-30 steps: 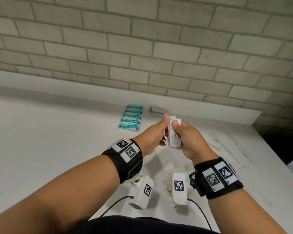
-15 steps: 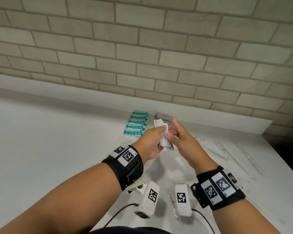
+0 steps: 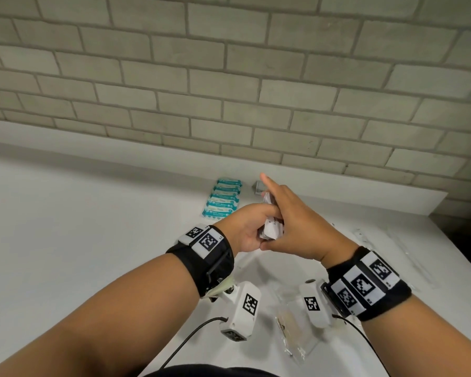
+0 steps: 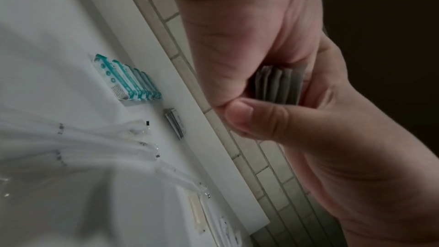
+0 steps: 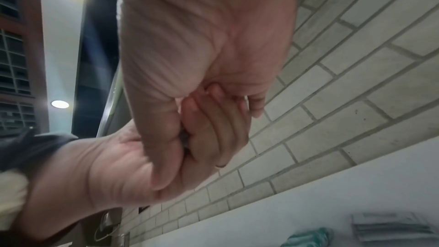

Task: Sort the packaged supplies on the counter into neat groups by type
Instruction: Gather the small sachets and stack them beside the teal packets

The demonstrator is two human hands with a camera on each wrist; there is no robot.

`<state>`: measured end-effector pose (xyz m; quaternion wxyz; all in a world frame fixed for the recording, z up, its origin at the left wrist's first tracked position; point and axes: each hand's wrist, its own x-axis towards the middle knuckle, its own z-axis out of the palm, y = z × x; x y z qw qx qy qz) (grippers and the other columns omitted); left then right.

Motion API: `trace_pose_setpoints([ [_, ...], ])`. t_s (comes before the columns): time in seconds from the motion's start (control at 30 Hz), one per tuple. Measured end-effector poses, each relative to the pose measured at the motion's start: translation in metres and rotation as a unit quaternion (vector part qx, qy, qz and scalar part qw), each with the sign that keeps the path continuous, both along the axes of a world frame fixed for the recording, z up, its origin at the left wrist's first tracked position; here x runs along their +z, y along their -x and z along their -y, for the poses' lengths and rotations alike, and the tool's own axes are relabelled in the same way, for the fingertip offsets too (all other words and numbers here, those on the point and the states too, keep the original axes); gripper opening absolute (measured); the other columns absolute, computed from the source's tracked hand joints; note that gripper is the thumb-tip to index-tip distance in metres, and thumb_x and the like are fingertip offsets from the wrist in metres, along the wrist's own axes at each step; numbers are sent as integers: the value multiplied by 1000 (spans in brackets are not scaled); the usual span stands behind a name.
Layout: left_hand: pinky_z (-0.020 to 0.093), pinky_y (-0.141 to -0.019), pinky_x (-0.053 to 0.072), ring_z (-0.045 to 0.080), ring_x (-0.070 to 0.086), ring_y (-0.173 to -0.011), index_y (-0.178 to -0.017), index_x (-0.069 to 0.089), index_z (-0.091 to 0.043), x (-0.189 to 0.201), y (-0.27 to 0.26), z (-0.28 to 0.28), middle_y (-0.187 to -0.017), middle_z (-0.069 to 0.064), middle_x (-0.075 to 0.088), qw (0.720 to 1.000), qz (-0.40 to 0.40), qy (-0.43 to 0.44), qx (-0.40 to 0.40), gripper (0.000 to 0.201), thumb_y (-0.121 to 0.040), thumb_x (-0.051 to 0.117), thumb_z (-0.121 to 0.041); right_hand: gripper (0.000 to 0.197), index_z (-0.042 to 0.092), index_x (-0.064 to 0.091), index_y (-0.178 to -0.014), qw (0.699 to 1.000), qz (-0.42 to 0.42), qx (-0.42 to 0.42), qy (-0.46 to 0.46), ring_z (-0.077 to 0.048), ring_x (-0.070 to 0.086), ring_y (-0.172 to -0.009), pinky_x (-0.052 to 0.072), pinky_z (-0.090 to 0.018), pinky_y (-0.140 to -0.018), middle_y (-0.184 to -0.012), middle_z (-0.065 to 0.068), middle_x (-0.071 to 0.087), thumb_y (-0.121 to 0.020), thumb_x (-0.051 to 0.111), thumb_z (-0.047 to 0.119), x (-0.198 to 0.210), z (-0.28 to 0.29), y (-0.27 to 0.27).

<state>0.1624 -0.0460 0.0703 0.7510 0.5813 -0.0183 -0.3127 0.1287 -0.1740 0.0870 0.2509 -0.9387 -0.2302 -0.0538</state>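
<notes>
While both hands meet above the desk [image 3: 93, 240] in the head view, your left hand [image 3: 246, 235] grips a small stack of white packets [image 3: 273, 229] and your right hand [image 3: 297, 227] lies over it, forefinger straight; just beyond them sit the teal packets [image 3: 223, 198] and a grey stack [image 3: 257, 185]. Square the edges before setting down. In the left wrist view, the packet edges [image 4: 279, 86] show fanned between your fingers, thumb [image 4: 256, 119] curled below, so press them flush. In the right wrist view, the right palm [image 5: 202, 35] covers the stack; I judge it wants light, even pressure.
</notes>
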Motion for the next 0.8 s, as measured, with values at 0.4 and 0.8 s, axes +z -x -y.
trace_pose_setpoints([
  [0.4,30,-74,52,17,68,-80,-80,60,-17,-24,-32,11,-93,-1,75,983,46,103,148,25,-99,44,-20,28,6,64,-111,798,-342,-101,-487,-24,67,-84,55,-36,-79,-96,-14,69,-93,55,25,-36,10,-29],
  [0.8,34,-102,45,16,54,-117,-134,47,-18,-61,-114,7,-125,-6,53,958,198,-180,105,53,-86,69,-26,9,-3,67,-94,821,-352,-214,-396,-19,64,-58,59,-27,-57,-76,-15,68,-89,64,4,-68,52,-118],
])
